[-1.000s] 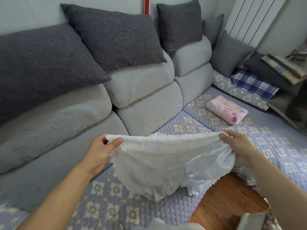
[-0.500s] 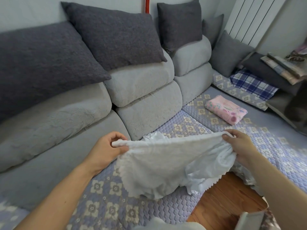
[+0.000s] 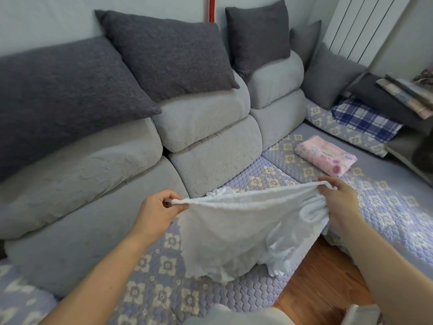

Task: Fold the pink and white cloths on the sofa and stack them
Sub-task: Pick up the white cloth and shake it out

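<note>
1. Sofa takes up most of the shot: a big grey L-shaped one with dark grey cushions leaning along the back. The seat is covered with a quilted purple mat with cream flowers, which looks like the folding surface here.
2. Room stuff: pale wall behind, a white radiator in the far right corner, wood floor showing at the bottom right. A blue plaid cloth and a pile of folded fabrics sit at the far end of the sofa, well apart from the action.
3. White cloth is held up over the front edge of the seat, top edge pulled fairly taut, the rest hanging loose and bunched, lower part resting on the mat. My guess is it's stretched like that to find the edge and line it up before laying in a fold, so it isn't folded yet.
4. Pink cloth is already a neat folded packet, lying on the mat further along to the right. Probably the base of the stack.
5. Left hand has its fingers curled, pinching the cloth's left top corner.
6. Right hand is gripping the right top corner, with extra fabric gathered under the palm.
</note>
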Tool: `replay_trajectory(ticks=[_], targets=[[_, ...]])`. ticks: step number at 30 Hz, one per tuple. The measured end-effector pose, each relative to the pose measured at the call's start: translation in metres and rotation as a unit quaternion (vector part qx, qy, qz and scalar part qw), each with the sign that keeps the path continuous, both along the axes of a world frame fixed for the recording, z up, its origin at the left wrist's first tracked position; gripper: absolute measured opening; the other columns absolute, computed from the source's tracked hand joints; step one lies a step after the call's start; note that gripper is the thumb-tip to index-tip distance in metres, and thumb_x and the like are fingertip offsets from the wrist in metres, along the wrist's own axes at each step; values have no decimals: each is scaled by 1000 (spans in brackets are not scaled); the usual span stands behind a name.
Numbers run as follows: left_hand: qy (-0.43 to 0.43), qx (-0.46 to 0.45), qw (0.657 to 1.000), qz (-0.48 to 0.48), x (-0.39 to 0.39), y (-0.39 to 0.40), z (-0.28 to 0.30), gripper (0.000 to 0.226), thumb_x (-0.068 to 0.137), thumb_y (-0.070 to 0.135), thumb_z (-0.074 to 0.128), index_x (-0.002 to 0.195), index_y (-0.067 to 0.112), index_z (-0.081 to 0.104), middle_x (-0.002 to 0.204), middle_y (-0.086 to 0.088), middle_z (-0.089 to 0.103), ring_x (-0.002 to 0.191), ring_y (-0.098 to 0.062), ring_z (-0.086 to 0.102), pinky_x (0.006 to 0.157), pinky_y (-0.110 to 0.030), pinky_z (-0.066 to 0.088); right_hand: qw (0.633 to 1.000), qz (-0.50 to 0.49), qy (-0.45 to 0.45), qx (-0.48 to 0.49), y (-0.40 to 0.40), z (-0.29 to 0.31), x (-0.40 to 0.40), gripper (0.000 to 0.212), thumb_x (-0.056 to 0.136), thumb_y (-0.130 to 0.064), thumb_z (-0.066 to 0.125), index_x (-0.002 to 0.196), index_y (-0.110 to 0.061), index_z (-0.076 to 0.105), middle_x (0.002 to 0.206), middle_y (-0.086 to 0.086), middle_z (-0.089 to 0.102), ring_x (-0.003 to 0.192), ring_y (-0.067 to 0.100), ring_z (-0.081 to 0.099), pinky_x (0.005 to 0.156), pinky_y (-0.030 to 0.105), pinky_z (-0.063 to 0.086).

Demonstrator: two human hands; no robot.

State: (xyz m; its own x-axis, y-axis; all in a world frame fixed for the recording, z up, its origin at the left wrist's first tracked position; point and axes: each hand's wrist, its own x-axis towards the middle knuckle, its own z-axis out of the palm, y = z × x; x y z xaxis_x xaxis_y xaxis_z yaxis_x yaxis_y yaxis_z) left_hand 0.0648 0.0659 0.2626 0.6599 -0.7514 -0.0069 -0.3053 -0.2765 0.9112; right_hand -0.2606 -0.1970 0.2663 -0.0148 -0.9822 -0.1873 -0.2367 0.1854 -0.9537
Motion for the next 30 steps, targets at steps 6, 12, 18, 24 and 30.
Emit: replay_trajectory(ticks=[6,12,18,24,30], targets=[[21,-6,1000,20,4,10,-2,18,84,7,77,84,25,80,81,15,77,74,2,68,71,-13,50,998,18,43,-48,-6,-3,-1,18,96,-23,64,110,-15,71,99,11,69,77,21,63,62,29,49],[220,-73,965,125,11,10,-21,17,98,4,58,98,12,73,91,-7,75,79,-18,68,67,-25,57,942,293,163,7,-9,4,-28,15,94,-35,68,90,-22,72,85,16,70,64,17,60,57,30,46],[45,140,982,119,3,16,-76,21,102,21,54,86,17,66,88,-10,69,79,-28,62,73,-40,49,556,719,348,229,34,1,-42,11,84,-31,76,83,-41,74,85,-21,69,84,1,60,82,24,49],[-106,244,963,40,-12,-46,-22,18,96,24,64,81,24,72,94,-13,75,88,-28,68,72,-33,45,678,452,578,-52,-47,-5,-56,26,101,-20,45,122,-14,60,126,7,62,112,24,63,79,27,47],[-166,136,967,136,0,-195,202,29,97,26,53,110,7,72,119,-14,70,105,-34,67,76,-32,49,777,261,502,-275,-160,159,-47,30,104,-26,44,113,-4,64,121,18,64,113,35,60,91,37,48]])
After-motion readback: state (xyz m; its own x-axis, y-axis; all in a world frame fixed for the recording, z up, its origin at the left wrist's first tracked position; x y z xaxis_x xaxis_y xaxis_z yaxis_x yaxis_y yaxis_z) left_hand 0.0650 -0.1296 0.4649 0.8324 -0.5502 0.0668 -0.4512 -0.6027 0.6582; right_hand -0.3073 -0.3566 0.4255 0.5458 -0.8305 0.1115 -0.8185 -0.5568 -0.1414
